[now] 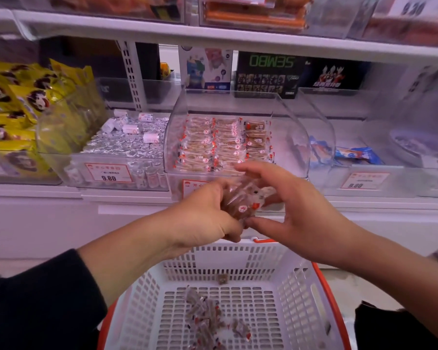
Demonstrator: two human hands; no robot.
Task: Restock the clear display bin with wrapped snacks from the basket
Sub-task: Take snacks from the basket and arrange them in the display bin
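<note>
Gripping a handful of wrapped snacks [245, 200] between them, the left hand [208, 213] curls round its left end while the right hand [288, 205] spans it, thumb below and fingers above, just short of the clear display bin [288, 127]. A few loose packets [208, 317] lie in the basket [321, 286] below. Mid-transfer, by appearances; next, the handful must clear the bin's front lip into the bare right side.

Basket [288, 286], apparently with a few snacks [205, 317] in it, before the clear bin [292, 137]
</note>
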